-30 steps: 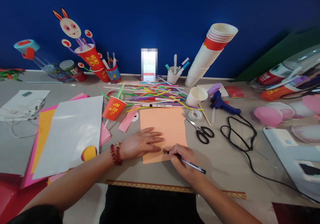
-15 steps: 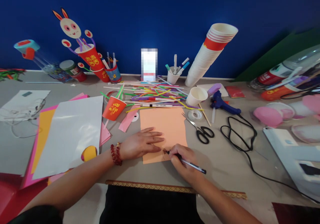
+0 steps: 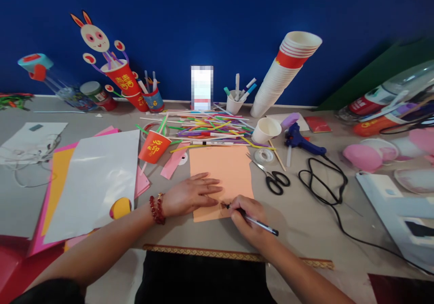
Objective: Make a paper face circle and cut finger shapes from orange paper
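An orange sheet of paper (image 3: 225, 166) lies flat on the table in front of me. My left hand (image 3: 191, 195) rests open on its left side, fingers stretched out across it. Near the sheet's lower edge, my right hand (image 3: 250, 218) grips a pen (image 3: 259, 224), its tip down on the paper beside a small dark curved line. Black-handled scissors (image 3: 275, 180) lie just right of the sheet, below a roll of clear tape (image 3: 264, 155). To the upper left of my left hand, a red paper cup (image 3: 154, 147) tilts over a pink paper strip (image 3: 173, 161).
Colourful pipe cleaners (image 3: 213, 125) spread behind the sheet, before an upright phone (image 3: 202, 87). A tall stack of paper cups (image 3: 285, 76) leans at the back. At right lie a blue glue gun (image 3: 303, 142) and its black cord (image 3: 334, 202). Large paper sheets (image 3: 98, 177) cover the left.
The right hand's pen has shifted very slightly, its tip staying by the same curved line. Otherwise the hands and objects look the same.
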Demonstrator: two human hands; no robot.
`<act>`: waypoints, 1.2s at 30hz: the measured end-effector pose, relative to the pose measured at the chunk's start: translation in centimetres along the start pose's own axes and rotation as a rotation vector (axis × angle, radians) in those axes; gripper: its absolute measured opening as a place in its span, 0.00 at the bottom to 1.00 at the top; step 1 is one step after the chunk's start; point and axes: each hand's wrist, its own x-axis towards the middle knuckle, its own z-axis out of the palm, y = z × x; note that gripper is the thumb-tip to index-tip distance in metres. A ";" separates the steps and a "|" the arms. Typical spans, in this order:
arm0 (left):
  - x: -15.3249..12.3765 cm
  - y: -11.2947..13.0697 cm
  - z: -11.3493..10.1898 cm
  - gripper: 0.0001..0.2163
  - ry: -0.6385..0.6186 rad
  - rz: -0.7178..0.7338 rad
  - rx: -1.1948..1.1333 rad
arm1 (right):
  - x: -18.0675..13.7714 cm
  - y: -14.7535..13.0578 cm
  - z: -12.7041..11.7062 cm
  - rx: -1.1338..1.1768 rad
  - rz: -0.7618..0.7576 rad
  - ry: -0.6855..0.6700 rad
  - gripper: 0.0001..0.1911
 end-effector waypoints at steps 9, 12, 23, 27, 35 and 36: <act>0.0 0.1 0.0 0.13 0.003 -0.006 0.012 | -0.1 0.2 0.1 0.004 -0.017 0.006 0.08; 0.0 0.1 -0.1 0.13 -0.002 -0.010 0.013 | 0.0 0.2 0.0 0.017 -0.022 0.010 0.08; 0.0 0.0 0.1 0.13 0.004 -0.002 0.011 | -0.2 0.1 0.0 0.067 -0.045 0.008 0.09; -0.1 0.0 0.1 0.13 0.013 0.001 0.000 | -0.1 0.1 -0.1 0.064 -0.055 0.003 0.08; 0.0 0.0 0.1 0.13 0.027 0.006 0.007 | -0.1 0.0 -0.2 0.053 -0.064 -0.009 0.09; 0.0 0.0 0.1 0.13 0.027 0.005 0.007 | -0.1 0.0 -0.2 0.052 -0.066 -0.010 0.09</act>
